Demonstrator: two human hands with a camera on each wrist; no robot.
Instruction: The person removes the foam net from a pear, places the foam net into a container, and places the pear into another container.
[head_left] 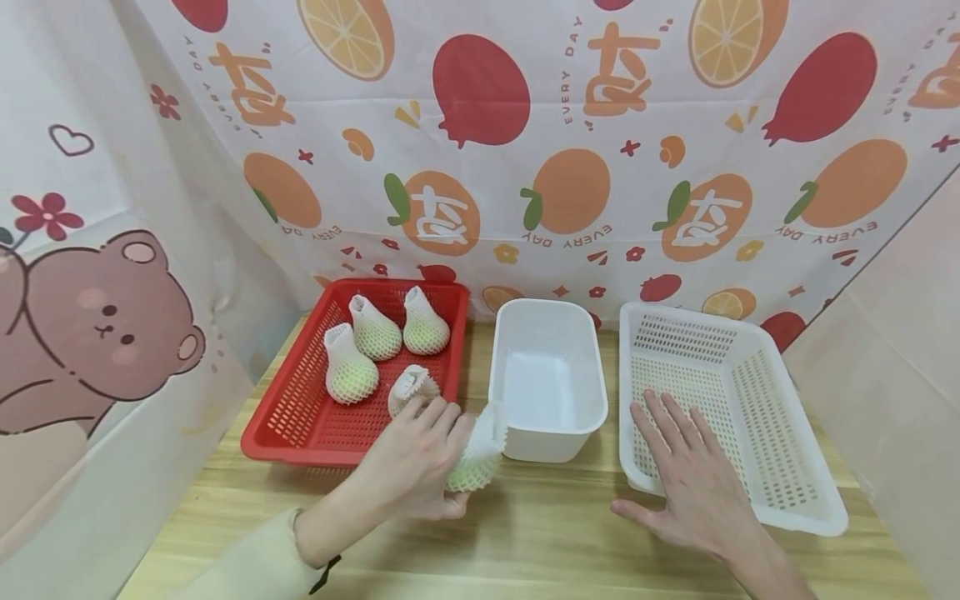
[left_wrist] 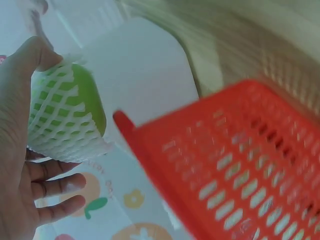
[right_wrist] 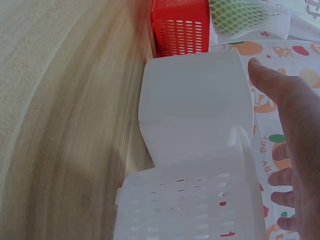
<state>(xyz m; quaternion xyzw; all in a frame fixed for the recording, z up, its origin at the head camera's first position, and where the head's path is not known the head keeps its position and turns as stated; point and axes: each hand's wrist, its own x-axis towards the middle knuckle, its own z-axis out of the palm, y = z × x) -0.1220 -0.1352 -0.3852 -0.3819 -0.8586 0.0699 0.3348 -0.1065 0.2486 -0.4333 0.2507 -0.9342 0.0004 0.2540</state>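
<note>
My left hand (head_left: 412, 462) grips a green fruit in a white foam net (head_left: 478, 458), between the red basket and the white tub. In the left wrist view, bare green skin of the fruit (left_wrist: 90, 95) shows past the net's edge. Several more netted fruits (head_left: 352, 375) sit in the red basket (head_left: 315, 454), one of them partly behind my left hand. Fingers spread, my right hand (head_left: 693, 483) is over the near left corner of the white basket (head_left: 798, 521) and holds nothing. No fruit shows in that basket.
Between the two baskets stands a smooth white tub (head_left: 547, 447) with nothing visible inside. All three containers stand on a wooden table (head_left: 555, 533). A fruit-printed curtain (head_left: 487, 192) hangs behind them, and a bear-printed one (head_left: 112, 325) at the left.
</note>
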